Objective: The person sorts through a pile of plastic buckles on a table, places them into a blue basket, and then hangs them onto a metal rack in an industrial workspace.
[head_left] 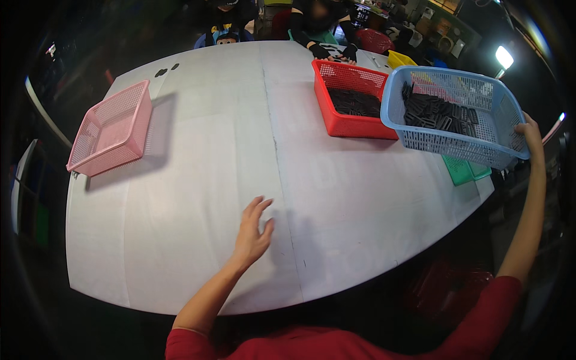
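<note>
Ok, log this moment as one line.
right grip: on blue basket with black pieces; left grip: open over white table; red basket: dark pieces; pink basket: table's left side

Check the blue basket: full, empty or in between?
In between: the blue basket holds a heap of black pieces, with bare basket bottom showing to their right.

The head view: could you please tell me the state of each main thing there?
Left hand: open above the table, holding nothing.
Blue plastic basket: held, partly filled.
Right hand: closed on that basket's right end.
Black slotted pieces: loose, heaped toward that basket's left end.
Red plastic basket: on the table, partly filled with dark pieces.
Pink plastic basket: on the table, open-topped.
Green plastic basket: partly hidden.
</note>
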A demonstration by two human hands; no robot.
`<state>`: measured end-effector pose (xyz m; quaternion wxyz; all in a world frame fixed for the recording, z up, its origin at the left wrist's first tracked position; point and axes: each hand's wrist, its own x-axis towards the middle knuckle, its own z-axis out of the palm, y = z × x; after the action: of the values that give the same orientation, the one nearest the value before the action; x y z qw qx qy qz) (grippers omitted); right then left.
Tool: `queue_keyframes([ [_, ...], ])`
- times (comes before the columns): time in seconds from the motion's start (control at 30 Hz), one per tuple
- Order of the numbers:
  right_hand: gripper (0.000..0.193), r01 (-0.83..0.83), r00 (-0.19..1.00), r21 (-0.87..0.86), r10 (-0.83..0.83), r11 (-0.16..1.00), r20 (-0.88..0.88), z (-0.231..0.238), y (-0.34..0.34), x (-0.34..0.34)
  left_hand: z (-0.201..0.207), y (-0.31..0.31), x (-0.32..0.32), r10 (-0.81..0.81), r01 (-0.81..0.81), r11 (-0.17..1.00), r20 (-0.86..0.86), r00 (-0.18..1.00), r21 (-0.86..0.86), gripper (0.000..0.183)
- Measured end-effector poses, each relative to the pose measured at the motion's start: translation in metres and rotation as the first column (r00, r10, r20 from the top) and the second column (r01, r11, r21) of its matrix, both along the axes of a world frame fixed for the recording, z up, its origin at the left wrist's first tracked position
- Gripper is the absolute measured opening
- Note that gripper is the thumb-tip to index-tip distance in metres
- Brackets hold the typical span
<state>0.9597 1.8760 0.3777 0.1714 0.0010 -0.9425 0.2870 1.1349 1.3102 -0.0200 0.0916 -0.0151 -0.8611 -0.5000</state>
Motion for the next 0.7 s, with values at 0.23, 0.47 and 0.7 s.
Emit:
queue_keyframes([
  [0.23,0.041,0.343,0.938,0.42,-0.289,0.84,-0.189,-0.021,-0.057,-0.168,-0.036,-0.067,0.087,0.433,-0.336,0.809,0.102,0.896,-0.482,0.052],
  [0.47,0.044,0.357,0.934,0.606,-0.275,0.71,-0.228,-0.049,-0.179,-0.208,-0.035,-0.068,0.125,0.521,-0.304,0.7,0.171,0.836,-0.646,0.055],
  [0.7,0.037,0.091,0.94,0.82,0.225,0.565,-0.258,-0.098,-0.234,-0.233,-0.026,-0.06,0.119,0.551,-0.334,0.697,0.177,0.815,-0.635,0.054],
])
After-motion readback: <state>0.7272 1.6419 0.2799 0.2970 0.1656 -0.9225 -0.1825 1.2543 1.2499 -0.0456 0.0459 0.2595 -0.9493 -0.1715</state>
